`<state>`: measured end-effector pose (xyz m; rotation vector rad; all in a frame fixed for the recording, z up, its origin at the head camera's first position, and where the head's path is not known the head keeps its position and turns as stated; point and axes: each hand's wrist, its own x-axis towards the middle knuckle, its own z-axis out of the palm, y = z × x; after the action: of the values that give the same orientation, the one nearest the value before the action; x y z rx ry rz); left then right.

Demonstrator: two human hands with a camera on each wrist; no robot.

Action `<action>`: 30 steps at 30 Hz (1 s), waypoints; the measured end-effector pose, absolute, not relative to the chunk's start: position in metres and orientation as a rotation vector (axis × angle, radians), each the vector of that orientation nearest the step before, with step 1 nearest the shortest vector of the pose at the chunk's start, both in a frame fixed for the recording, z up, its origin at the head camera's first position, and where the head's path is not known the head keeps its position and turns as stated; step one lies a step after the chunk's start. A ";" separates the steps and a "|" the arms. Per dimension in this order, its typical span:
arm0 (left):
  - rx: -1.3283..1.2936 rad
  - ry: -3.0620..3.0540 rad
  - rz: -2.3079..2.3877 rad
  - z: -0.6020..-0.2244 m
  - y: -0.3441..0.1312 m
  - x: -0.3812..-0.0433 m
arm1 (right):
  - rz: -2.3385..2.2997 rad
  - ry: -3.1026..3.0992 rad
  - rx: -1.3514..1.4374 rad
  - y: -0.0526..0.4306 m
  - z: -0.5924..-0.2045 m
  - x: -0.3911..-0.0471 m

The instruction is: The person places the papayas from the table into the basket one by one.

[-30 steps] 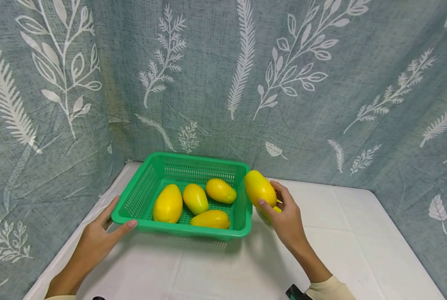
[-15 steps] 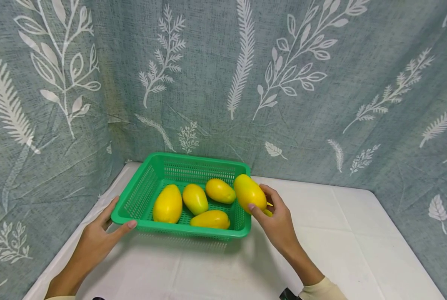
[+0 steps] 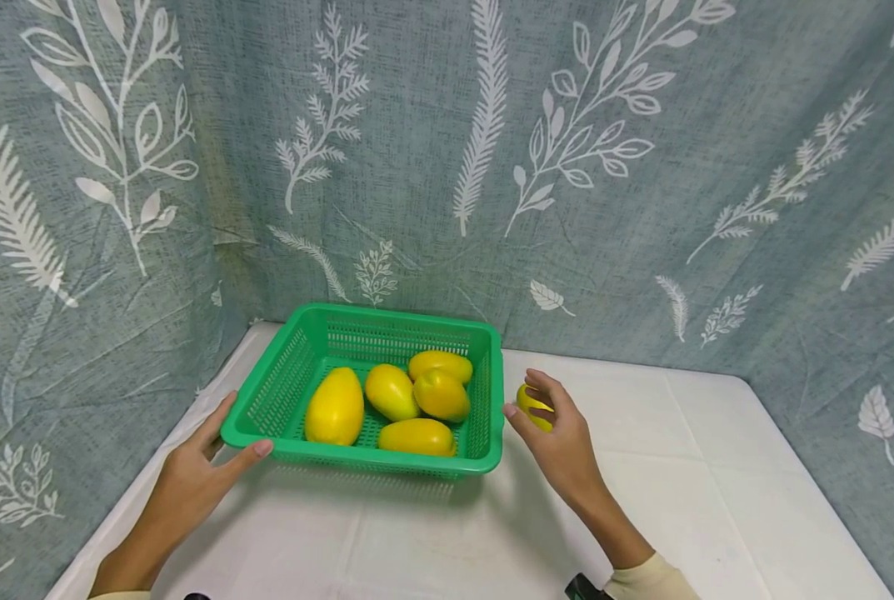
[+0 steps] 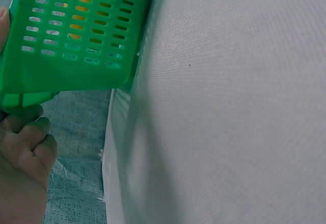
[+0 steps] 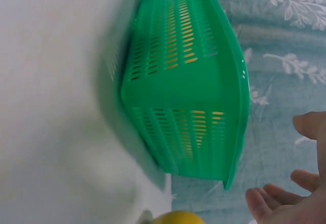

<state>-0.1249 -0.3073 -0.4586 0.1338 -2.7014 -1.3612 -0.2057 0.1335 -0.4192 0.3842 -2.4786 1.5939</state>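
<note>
A green plastic basket (image 3: 387, 457) with slotted walls holds several yellow mangoes. A large mango (image 3: 334, 407) lies at its left side, and a greenish-yellow mango (image 3: 442, 396) lies against others at the right. My left hand (image 3: 192, 475) grips the near left corner, its thumb on the rim; curled fingers (image 4: 38, 132) show under the rim in the left wrist view. Just right of the basket, my right hand (image 3: 566, 450) is apart from it and holds nothing, its fingers loosely spread. Behind those fingers a mango (image 3: 526, 400) sits on the table, partly hidden.
A white cloth covers the table (image 3: 701, 483). Grey-green curtain (image 3: 417, 167) with white leaf prints stands behind the table and along both sides. The basket is close to the back edge and the left curtain.
My right hand has moved left with a mango, let go of it inside the basket and drawn back to the right. The left hand has stayed at the corner.
</note>
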 end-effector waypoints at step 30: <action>0.131 -2.701 -1.348 -0.459 -0.308 -0.126 | 1.528 -2.507 0.284 0.162 -0.432 -0.221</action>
<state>-0.1263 -0.3079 -0.4590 0.1306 -2.7010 -1.3483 -0.2209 0.1624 -0.4319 0.2838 -2.5066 1.5280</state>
